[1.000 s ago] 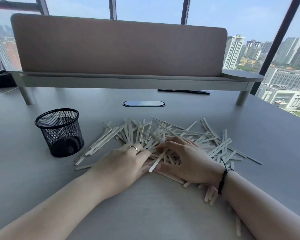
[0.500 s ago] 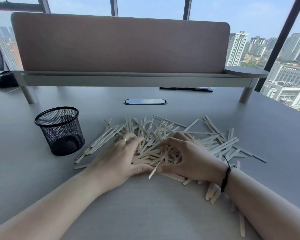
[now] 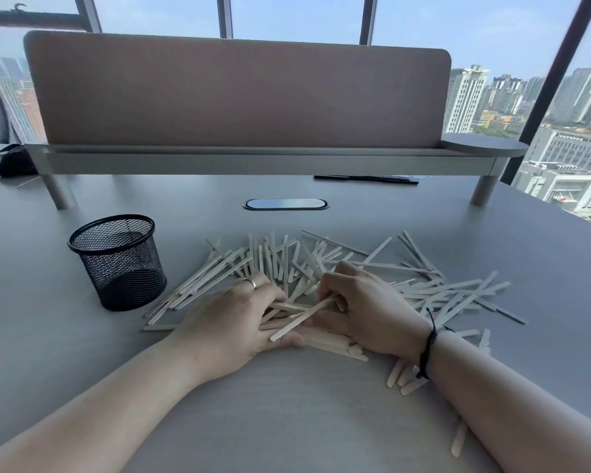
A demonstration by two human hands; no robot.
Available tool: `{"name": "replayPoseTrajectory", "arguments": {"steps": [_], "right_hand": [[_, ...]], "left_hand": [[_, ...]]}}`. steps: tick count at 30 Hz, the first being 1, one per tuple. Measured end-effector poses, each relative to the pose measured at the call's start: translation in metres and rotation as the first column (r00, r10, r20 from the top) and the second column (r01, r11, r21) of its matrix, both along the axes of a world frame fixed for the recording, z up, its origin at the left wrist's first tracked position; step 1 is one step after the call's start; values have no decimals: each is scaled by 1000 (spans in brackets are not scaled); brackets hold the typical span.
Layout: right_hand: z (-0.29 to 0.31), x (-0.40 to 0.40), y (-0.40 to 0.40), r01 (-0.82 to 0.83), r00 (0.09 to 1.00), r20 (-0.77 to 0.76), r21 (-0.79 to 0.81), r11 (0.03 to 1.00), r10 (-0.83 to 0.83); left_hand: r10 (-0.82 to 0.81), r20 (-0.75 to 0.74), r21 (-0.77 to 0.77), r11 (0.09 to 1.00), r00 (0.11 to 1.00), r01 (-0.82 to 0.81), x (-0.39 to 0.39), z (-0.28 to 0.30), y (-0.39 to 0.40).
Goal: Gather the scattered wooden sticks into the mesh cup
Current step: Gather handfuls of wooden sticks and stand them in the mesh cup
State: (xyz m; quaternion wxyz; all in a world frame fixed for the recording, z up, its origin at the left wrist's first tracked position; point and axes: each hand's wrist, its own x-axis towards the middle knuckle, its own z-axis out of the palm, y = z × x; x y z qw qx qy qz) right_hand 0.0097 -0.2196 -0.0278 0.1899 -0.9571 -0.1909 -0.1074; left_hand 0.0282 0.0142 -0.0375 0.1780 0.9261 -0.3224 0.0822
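Note:
A wide pile of pale wooden sticks (image 3: 434,288) lies scattered across the middle of the grey table (image 3: 287,421). The black mesh cup (image 3: 118,261) stands upright to the left of the pile and looks empty. My left hand (image 3: 229,319), with a ring on one finger, lies on the pile with its fingers curled round a bunch of sticks. Facing it, my right hand (image 3: 365,308) curls its fingers round sticks too, and one stick juts out between the two hands. Some sticks are hidden under both hands.
A raised shelf (image 3: 253,158) with a tall brown partition (image 3: 239,93) spans the back of the table. An oval cable port (image 3: 286,204) sits behind the pile. A few stray sticks (image 3: 459,438) lie by my right forearm. A dark bag (image 3: 12,163) rests far left.
Both hands have closed inward on the sticks, fingers curling tighter and bunching sticks between them. The view has tilted slightly.

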Motion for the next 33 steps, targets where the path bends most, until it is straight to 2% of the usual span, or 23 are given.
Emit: {"name": "replayPoseTrajectory", "arguments": {"steps": [13, 20, 27, 33], "right_hand": [[4, -5, -1, 63, 994, 95, -67, 996, -57], [5, -6, -1, 102, 988, 124, -92, 991, -90], [2, -4, 3, 131, 985, 126, -105, 986, -118], [1, -3, 6, 151, 973, 209, -235, 960, -102]], "left_hand": [[45, 70, 15, 999, 996, -47, -10, 8, -2], [93, 363, -83, 994, 927, -67, -16, 6, -6], [52, 444, -67, 997, 894, -24, -24, 13, -15], [-20, 576, -44, 998, 817, 55, -38, 18, -29]]}}
